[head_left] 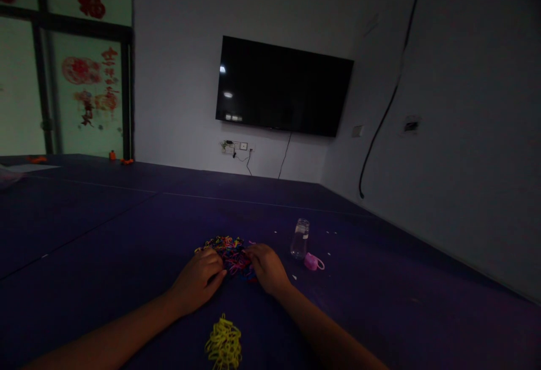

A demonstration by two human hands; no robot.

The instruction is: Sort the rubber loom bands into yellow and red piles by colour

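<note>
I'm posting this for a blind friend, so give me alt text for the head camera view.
A person's left hand and right hand are at a multicoloured pile of small loops on a purple surface, with a yellow pile nearer the camera. To the right are a clear bottle and pink cap; a dark screen hangs behind.

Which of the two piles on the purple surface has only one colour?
The yellow pile, at the picture's bottom; the other pile, at the left hand and right hand, mixes many colours.
</note>
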